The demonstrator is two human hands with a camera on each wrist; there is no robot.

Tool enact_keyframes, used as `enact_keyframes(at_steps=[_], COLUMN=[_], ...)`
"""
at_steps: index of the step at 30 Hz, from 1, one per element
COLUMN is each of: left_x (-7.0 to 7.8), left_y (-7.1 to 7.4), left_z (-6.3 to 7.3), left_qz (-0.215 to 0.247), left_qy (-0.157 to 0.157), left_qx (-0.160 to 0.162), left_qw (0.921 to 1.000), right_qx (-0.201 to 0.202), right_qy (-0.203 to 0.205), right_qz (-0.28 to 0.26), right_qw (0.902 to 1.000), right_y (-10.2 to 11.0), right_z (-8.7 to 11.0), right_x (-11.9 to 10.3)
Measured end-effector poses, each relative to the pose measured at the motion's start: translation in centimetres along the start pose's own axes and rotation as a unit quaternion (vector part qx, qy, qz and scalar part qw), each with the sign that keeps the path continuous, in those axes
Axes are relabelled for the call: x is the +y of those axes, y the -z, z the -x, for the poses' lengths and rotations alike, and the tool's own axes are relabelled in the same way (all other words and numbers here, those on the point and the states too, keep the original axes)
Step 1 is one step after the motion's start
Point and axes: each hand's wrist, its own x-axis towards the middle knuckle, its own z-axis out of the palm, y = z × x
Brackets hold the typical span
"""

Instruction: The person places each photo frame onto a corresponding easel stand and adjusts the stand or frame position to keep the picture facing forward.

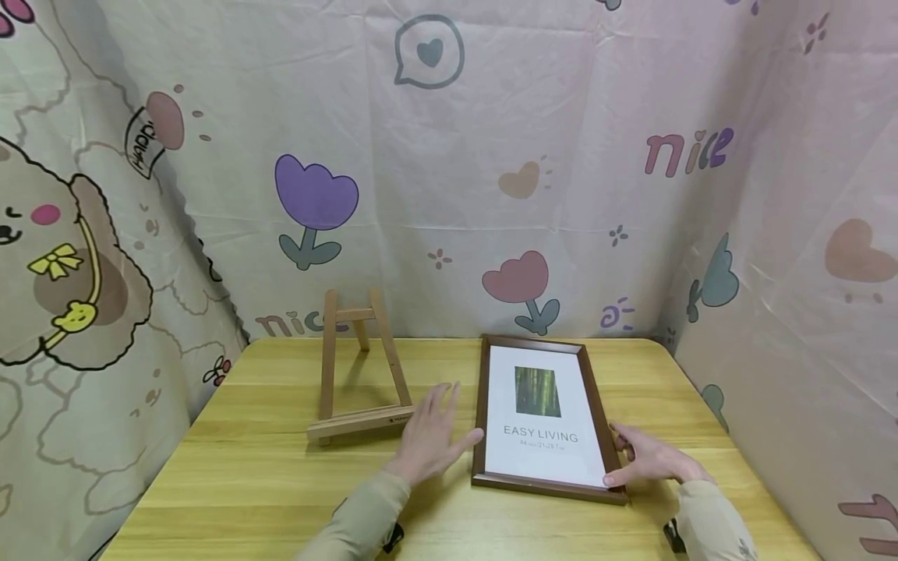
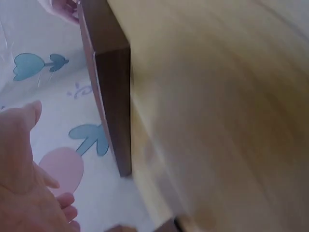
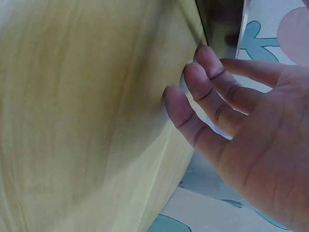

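Observation:
A brown picture frame (image 1: pixel 547 492) lies flat on the table, its white insert (image 1: pixel 505 389) printed with a green forest picture and "EASY LIVING". Just left of it my left hand (image 1: pixel 429 436) hovers with fingers spread, apart from the frame and holding nothing. My right hand (image 1: pixel 652 456) is at the frame's right side, its thumb over the near right corner and its fingers along the outer edge. In the right wrist view those fingers (image 3: pixel 200 118) are loosely bent beside the dark frame side (image 3: pixel 224 24). A small wooden easel (image 1: pixel 361 421) stands behind my left hand.
The light wooden table (image 1: pixel 231 483) has rounded far corners. Behind it and on both sides hangs a printed cloth (image 1: pixel 435 156) with tulips, hearts and the word "nice". The easel's front ledge comes close to my left fingers.

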Motion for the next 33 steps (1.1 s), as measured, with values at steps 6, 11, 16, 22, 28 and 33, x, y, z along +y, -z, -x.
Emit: enact_keyframes(at_steps=[6,11,16,22,28,33], left_x=[0.8,0.9,0.6,0.3,0.0,0.0], left_y=[-1.3,-2.0,-2.5,-3.0,-3.6,-3.7], left_z=[-0.4,-0.5,-0.5,-0.7,-1.2,-1.4], left_qz=[0.066,0.086,0.125,0.136,0.138,0.143], left_qy=[-0.001,0.011,0.035,0.036,0.032,0.029], left_qx=[-0.070,-0.132,-0.176,-0.196,-0.204,-0.206], left_qw=[0.9954,0.9875,0.9759,0.9704,0.9687,0.9677], right_qx=[-0.022,-0.033,-0.034,-0.030,-0.031,-0.030], right_qy=[-0.004,-0.012,-0.019,-0.011,0.006,0.014], right_qz=[-0.013,-0.012,-0.005,0.005,0.003,0.001], right_qw=[0.9997,0.9993,0.9992,0.9995,0.9995,0.9995], right_y=[-0.1,-0.4,-0.7,-0.8,-0.8,-0.8], right_z=[0.2,0.4,0.2,0.1,0.2,0.2], right_x=[0.1,0.0,-0.2,-0.2,0.0,0.3])
